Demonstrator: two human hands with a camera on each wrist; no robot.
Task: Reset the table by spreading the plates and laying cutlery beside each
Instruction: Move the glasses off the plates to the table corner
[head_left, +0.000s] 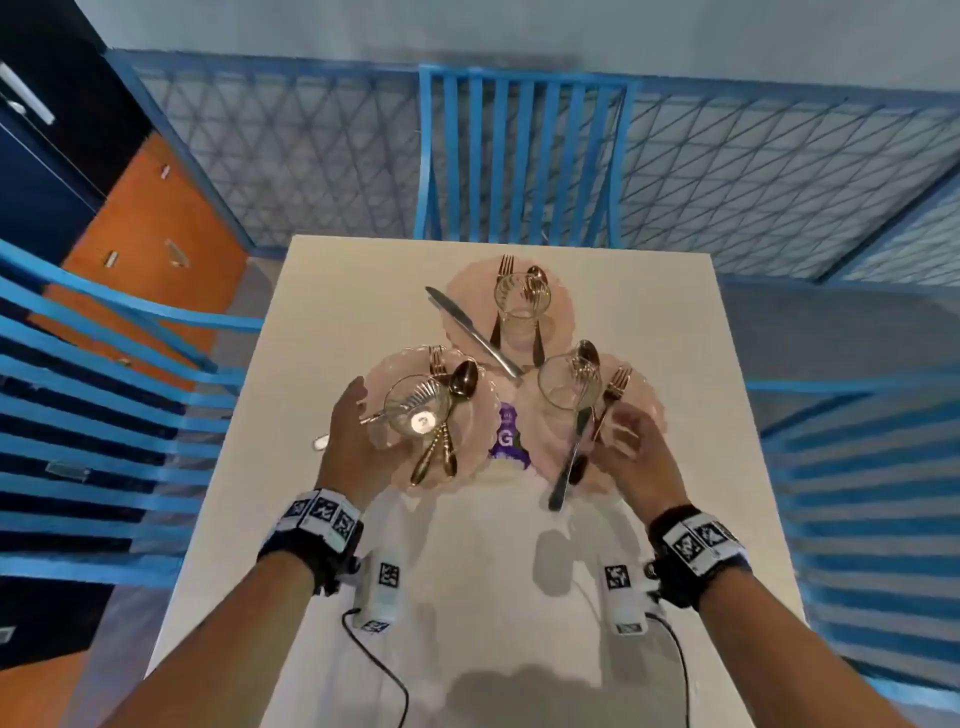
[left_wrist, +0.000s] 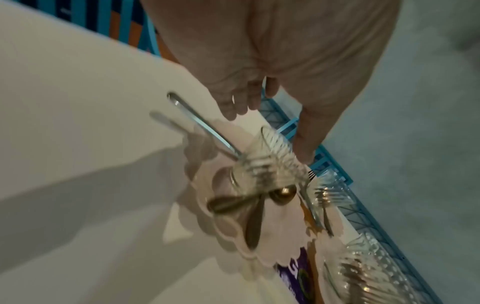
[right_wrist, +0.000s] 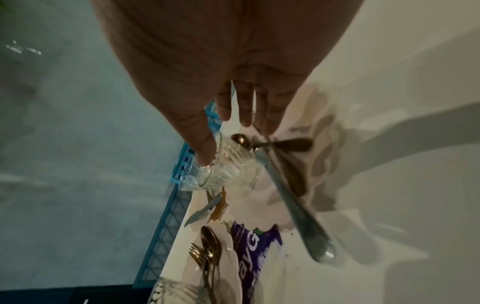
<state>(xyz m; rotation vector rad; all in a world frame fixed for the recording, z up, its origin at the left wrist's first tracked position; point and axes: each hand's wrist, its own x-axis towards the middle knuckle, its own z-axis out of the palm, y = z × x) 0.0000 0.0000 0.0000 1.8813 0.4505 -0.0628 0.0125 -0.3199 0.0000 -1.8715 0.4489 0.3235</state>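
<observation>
Three pink scalloped plates sit bunched mid-table: left plate (head_left: 482, 415), right plate (head_left: 535, 434) and far plate (head_left: 563, 312). Each carries a ribbed glass, a gold fork and spoon, and a steel knife. My left hand (head_left: 358, 415) (left_wrist: 267, 131) hovers open at the left plate's (left_wrist: 275, 242) outer rim, its thumb beside the glass (head_left: 415, 410). The knife (left_wrist: 197, 125) handle sticks out under it. My right hand (head_left: 618, 431) (right_wrist: 226, 139) is open over the right plate's near rim, by the fork handle and knife (head_left: 569, 457) (right_wrist: 298, 209), gripping nothing.
A purple packet (head_left: 506, 434) lies under the two near plates. The white table (head_left: 467, 597) is bare towards me. Blue slatted chairs stand at the far end (head_left: 524, 156), left (head_left: 104, 389) and right (head_left: 857, 441). A blue lattice fence runs behind.
</observation>
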